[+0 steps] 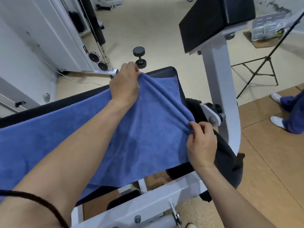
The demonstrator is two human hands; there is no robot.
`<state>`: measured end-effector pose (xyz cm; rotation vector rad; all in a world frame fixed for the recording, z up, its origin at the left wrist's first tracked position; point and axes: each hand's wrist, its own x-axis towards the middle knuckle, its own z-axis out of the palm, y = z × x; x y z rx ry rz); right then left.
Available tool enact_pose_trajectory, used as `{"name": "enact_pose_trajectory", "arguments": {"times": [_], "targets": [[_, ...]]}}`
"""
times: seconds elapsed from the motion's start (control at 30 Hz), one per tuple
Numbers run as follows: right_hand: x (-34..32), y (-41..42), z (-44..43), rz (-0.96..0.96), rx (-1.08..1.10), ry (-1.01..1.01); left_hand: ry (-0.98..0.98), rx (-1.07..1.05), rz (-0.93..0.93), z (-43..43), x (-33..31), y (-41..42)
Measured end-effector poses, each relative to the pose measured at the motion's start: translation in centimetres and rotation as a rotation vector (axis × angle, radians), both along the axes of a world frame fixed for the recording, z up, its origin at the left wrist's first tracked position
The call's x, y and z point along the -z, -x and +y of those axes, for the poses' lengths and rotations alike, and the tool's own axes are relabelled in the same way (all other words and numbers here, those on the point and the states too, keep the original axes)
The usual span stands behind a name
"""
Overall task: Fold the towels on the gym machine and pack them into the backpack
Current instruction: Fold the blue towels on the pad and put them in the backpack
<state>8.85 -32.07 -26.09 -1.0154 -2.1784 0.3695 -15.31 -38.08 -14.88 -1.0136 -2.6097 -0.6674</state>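
both our hands pinch the blue towel (pixel 139 129) on the machine's black pad (pixel 164 72): left hand (pixel 125 84) far, right hand (pixel 201 145) near.

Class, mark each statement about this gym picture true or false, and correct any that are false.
1. Both hands hold the towel. True: the left hand and the right hand each pinch the blue towel at its lifted end.
2. The towel is already folded into a small square. False: it lies spread along the black bench pad.
3. A dumbbell sits on the floor beyond the bench. True.
4. Nobody else is in view. False: a second person's legs, in white shoes, stand at the right.
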Motion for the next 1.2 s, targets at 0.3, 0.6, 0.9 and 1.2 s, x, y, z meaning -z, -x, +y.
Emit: {"name": "enact_pose_trajectory", "arguments": {"times": [0.3, 0.6, 0.9, 1.2], "targets": [[-3.7, 4.2, -1.4, 0.037, -0.199, 0.079, -0.054, 0.158, 0.041, -1.9, 0.9, -0.5], [-9.5, 13.0, 8.8, -0.259, -0.068, 0.34, 0.034, 0.148, 0.017, -9.4, 3.6, -1.0], [-11.4, 15.4, 8.6, -0.067, -0.035, 0.203, -0.022, 0.119, -0.001, -13.4, 3.5, -0.2], [-9.8, 19.4, -7.2, -0.163, -0.699, -0.037, -0.048, -0.396, -0.001, -28.7, 2.7, 6.1]]}}
